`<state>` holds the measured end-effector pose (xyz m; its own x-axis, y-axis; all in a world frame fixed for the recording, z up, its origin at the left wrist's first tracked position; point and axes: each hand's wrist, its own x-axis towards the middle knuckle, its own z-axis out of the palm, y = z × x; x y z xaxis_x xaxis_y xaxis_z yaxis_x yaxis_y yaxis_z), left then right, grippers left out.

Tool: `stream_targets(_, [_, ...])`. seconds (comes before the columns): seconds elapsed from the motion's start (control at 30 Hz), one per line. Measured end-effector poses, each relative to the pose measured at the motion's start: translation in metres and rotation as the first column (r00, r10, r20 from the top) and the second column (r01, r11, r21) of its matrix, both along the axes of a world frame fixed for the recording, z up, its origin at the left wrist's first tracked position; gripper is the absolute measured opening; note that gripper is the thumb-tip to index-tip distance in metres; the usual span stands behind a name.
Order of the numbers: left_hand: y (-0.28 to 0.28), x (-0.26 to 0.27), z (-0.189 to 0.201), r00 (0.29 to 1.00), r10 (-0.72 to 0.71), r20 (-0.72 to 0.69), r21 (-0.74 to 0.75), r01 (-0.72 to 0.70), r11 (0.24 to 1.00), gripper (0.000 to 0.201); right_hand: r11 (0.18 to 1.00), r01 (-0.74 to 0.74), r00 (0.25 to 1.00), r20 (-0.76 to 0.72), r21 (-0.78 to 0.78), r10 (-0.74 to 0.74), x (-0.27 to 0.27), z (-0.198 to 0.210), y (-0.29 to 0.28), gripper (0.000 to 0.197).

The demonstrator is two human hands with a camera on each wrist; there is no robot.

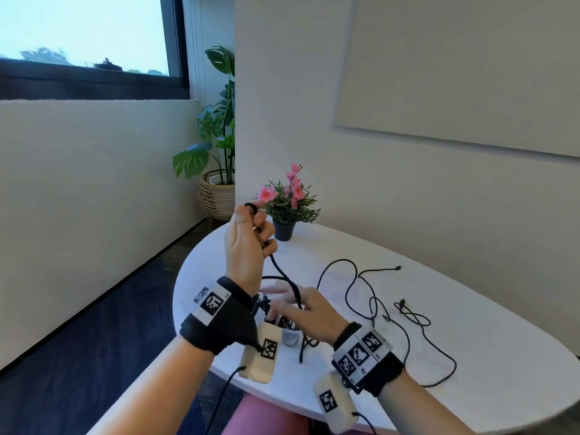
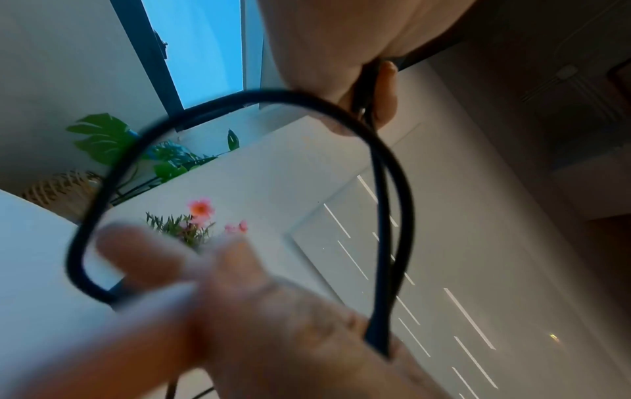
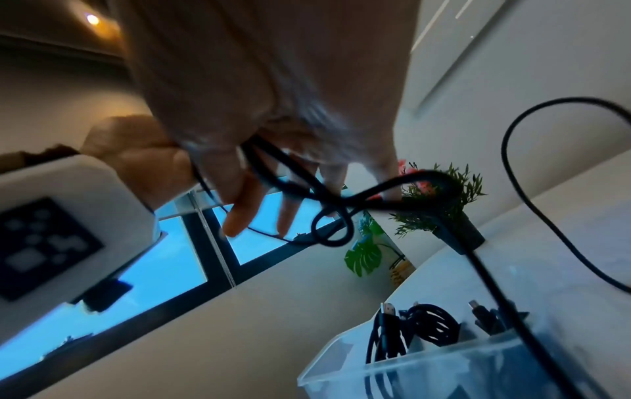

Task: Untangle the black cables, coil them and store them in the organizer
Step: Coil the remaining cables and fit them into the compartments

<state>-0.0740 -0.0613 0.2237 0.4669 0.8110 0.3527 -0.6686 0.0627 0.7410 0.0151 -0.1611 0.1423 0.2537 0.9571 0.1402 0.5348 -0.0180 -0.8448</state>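
Head view: the left hand [image 1: 248, 246] is raised above the table [image 1: 470, 356], its fingers curled round a thick black cable [image 1: 284, 274] that loops over the fingertips and hangs down toward the right hand [image 1: 309, 312]. The right hand sits lower, over the organizer, fingers spread and fairly straight, with the same cable running across them; the left wrist view shows the cable forming a wide loop [image 2: 239, 100] between the two hands, and the right wrist view shows it crossing itself in a small twist [image 3: 333, 229] just beyond the right fingertips. Whether the right hand actually pinches the cable cannot be told through the blur. Below sits the clear plastic organizer [image 3: 427, 378], near the table's front edge, already holding several coiled black cables [image 3: 433, 324]. Further right, thin black cables [image 1: 376, 296] lie loose and tangled on the white table. A small potted plant with pink flowers [image 1: 287, 202] stands at the far edge.
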Motion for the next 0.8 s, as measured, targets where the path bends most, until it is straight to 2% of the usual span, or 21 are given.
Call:
stream_targets(0.07, [0.009,-0.008,0.001,0.999,0.033,-0.006,0.023,-0.033,0.999,0.034,0.997,0.069,0.994,-0.089,0.030,-0.066,0.007,0.006,-0.004,0.024])
stream_targets(0.1, [0.016,-0.013,0.002,0.999,0.053,-0.004,0.029,-0.053,0.998,0.034,0.995,0.096,0.990,-0.106,0.037,-0.091,0.012,0.012,-0.009,0.020])
stream_targets(0.13, [0.023,-0.018,0.003,0.998,0.070,0.000,0.034,-0.070,0.997,0.034,0.991,0.118,0.989,-0.098,0.059,-0.112,0.019,0.018,-0.014,0.015])
stream_targets(0.2, [0.030,-0.023,0.004,0.997,0.079,0.008,0.047,-0.079,0.996,0.034,0.987,0.135,0.989,-0.064,0.092,-0.129,0.027,0.034,-0.023,0.029])
stream_targets(0.27, [0.023,-0.020,0.005,0.999,0.048,0.001,0.081,-0.048,0.996,0.033,0.982,0.103,0.992,-0.091,0.156,-0.089,0.025,0.048,-0.021,0.035])
stream_targets(0.33, [0.006,-0.010,0.006,1.000,-0.006,-0.008,0.119,0.007,0.993,0.032,0.980,0.034,0.985,-0.170,0.196,0.000,0.011,0.058,-0.008,0.026])
stream_targets(0.47, [-0.006,-0.005,0.008,0.999,-0.035,-0.013,0.215,0.037,0.976,0.031,0.988,-0.096,0.949,-0.289,0.123,0.128,-0.007,0.053,0.011,0.019])
stream_targets(0.53, [0.009,-0.017,0.010,1.000,0.022,-0.020,0.252,-0.017,0.968,0.031,0.988,-0.153,0.979,-0.134,0.018,0.154,0.003,0.045,0.007,0.022])
stream_targets(0.57, [0.020,-0.025,0.011,0.997,0.068,-0.021,0.251,-0.061,0.966,0.032,0.992,-0.118,0.992,0.035,-0.041,0.120,0.012,0.042,0.004,0.023])
stream_targets(0.6, [0.030,-0.032,0.010,0.993,0.116,-0.027,0.240,-0.106,0.965,0.033,0.996,-0.044,0.969,0.240,-0.076,0.061,0.024,0.038,0.001,0.024])
stream_targets(0.67, [0.048,-0.044,0.005,0.980,0.194,-0.043,0.206,-0.181,0.962,0.036,0.996,0.087,0.823,0.562,0.008,-0.077,0.045,0.037,-0.007,0.026])
stream_targets(0.7, [0.053,-0.047,0.002,0.973,0.225,-0.046,0.193,-0.212,0.958,0.036,0.990,0.112,0.758,0.636,0.091,-0.144,0.055,0.038,-0.011,0.029])
stream_targets(0.73, [0.056,-0.049,-0.001,0.966,0.254,-0.042,0.180,-0.243,0.953,0.036,0.978,0.122,0.725,0.657,0.171,-0.205,0.065,0.040,-0.014,0.033])
stream_targets(0.8, [0.060,-0.050,-0.001,0.949,0.315,-0.012,0.143,-0.310,0.940,0.037,0.950,0.185,0.716,0.628,0.251,-0.306,0.088,0.043,-0.019,0.043])
